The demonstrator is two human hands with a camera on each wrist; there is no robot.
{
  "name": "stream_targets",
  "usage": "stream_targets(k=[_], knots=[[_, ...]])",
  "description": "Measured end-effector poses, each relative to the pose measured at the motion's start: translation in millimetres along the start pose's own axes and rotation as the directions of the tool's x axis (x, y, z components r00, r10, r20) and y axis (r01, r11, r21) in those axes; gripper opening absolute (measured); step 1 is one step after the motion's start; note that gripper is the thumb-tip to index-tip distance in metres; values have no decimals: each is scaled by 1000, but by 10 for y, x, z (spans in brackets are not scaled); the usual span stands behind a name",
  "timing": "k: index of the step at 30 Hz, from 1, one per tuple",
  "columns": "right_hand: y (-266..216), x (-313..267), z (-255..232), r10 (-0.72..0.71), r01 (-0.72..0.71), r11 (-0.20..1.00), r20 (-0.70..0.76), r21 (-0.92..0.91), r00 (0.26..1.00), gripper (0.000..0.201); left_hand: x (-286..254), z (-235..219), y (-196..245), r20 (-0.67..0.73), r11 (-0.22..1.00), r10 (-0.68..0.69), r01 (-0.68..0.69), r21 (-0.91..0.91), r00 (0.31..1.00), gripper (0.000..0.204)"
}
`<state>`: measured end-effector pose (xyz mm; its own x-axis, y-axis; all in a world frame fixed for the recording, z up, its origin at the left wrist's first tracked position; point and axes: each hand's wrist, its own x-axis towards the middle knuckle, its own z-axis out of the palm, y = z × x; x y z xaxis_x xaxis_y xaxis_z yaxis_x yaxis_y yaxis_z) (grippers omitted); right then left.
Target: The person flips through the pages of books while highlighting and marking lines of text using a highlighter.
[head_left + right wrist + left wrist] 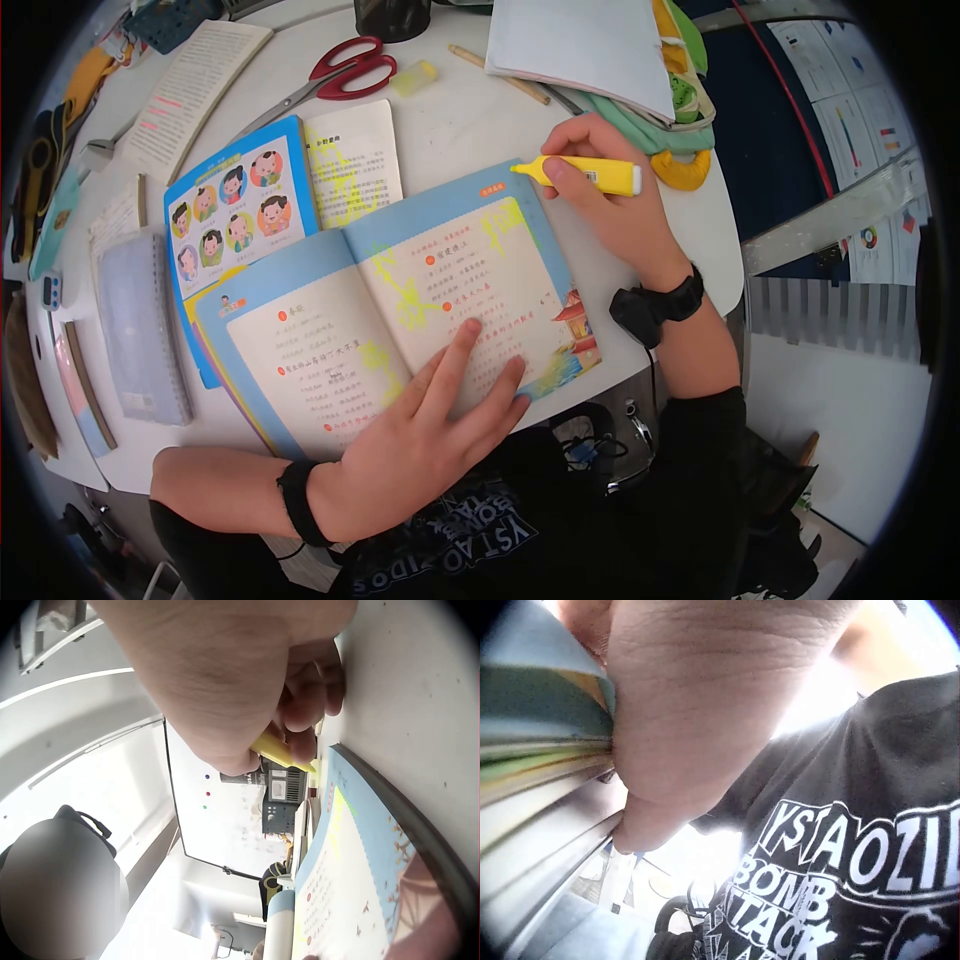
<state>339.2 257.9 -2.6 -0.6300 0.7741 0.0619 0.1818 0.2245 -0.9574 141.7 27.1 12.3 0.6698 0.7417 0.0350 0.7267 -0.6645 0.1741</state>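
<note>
An open book [450, 205] with blue-bordered pages and printed Chinese text lies on the table, yellow-green marker strokes across parts of both pages. My left hand [430, 440] rests on its lower middle, fingers spread over the right page. From the left wrist view, the edge of my palm [697, 712] stands beside the book's page edges [547, 769]. My right hand [610, 215] pinches a yellow highlighter [605, 176] over the book's upper right corner, its tip uncapped and pointing left. The right wrist view also shows the highlighter [274, 750] between thumb and fingers.
A blue booklet [250, 150] with cartoon faces lies partly under the book. Beyond are a marked page [385, 150], red-handled scissors [375, 75], a small yellow piece [415, 78] and a wooden stick [500, 75]. White papers [580, 60] lie at the back right; a translucent case [155, 330] lies left.
</note>
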Motion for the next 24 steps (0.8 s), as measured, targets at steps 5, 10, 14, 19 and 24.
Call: stream_targets(k=[5, 10, 14, 19, 24], knots=[[41, 21, 35, -138, 135, 982, -15, -134, 990, 22, -20, 15, 1, -21, 1000, -13, 13, 4, 1000, 56], [2, -13, 27, -92, 100, 974, 45, -203, 995, 26, -35, 36, 4, -25, 1000, -9, 9, -6, 1000, 54], [30, -2, 69, -84, 78, 993, -70, -87, 994, 26, -29, 3, -9, -35, 1000, -2, 2, 12, 999, 54], [-5, 1, 58, -105, 101, 982, -21, -158, 994, 24, -25, 19, -15, -14, 1000, 10, -10, 6, 1000, 55], [-27, -19, 73, -158, 157, 981, 1, -117, 987, 27, -15, -5, -16, 0, 1000, 16, -16, -6, 1000, 55]])
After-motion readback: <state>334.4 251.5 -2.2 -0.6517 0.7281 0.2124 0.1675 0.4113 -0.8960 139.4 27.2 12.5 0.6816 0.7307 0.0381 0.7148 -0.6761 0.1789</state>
